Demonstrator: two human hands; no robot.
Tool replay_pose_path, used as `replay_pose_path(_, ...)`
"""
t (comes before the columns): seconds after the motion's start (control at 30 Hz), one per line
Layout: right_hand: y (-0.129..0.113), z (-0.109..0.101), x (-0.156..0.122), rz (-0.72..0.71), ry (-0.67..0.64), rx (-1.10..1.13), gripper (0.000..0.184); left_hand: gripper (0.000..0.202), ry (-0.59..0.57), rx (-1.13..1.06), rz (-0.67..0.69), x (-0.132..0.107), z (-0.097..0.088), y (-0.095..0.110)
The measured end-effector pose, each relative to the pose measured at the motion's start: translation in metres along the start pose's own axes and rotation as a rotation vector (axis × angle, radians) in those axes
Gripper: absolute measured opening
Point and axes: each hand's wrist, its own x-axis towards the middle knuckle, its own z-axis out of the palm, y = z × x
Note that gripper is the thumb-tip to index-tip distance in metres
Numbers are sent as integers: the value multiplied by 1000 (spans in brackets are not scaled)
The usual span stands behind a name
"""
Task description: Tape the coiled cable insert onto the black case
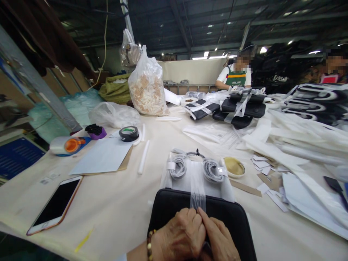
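A black pouch (174, 208) lies flat on the table in front of me. On its far end sits a white packet with two grey coiled cords (195, 170), held down by a clear tape strip (198, 190) that runs toward me. My left hand (178, 235) and my right hand (219, 241) rest together on the pouch's near part. Both are closed, their fingertips pinching the near end of the tape strip. A beaded bracelet sits on my left wrist.
A smartphone (56, 204) lies at the near left. Further back are a clipboard with paper (104, 156), a black tape roll (128, 133), a tape dispenser (69, 145) and a bag of pieces (146, 87). White bags (299, 145) and paper scraps cover the right. Two people sit at the far side.
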Motion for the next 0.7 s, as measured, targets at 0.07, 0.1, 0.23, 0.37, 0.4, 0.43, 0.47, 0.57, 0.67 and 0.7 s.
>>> replay_pose_path(0.07, -1, -2, 0, -21, 14, -18, 83, 8, -47, -41, -20, -3, -3, -1)
replay_pose_path(0.1, -1, -2, 0, -40, 18, -32, 81, 5, -78, -70, -40, -5, -4, -2)
replay_pose_path(0.23, -1, -6, 4, -128, 39, -100, 62, 17, -143, -155, -120, -16, -9, -8)
replay_pose_path(0.37, -4, -11, 11, -145, 92, -128, 36, 32, -86, -214, -175, -24, -12, -13)
replay_pose_path(0.4, -6, -12, 13, -128, 100, -125, 34, 32, -97, -240, -188, -24, -12, -14)
replay_pose_path(0.43, -7, -13, 14, -110, 103, -118, 32, 32, -110, -264, -191, -24, -12, -15)
replay_pose_path(0.47, -9, -14, 15, -98, 99, -110, 32, 32, -117, -281, -183, -23, -11, -15)
replay_pose_path(0.57, -12, -15, 16, -93, 102, -93, 31, 32, -133, -315, -143, -23, -9, -16)
replay_pose_path(0.67, -11, -15, 16, -103, 114, -84, 32, 31, -165, -328, -137, -25, -8, -14)
replay_pose_path(0.7, -10, -16, 16, -109, 109, -77, 32, 32, -172, -319, -139, -26, -8, -12)
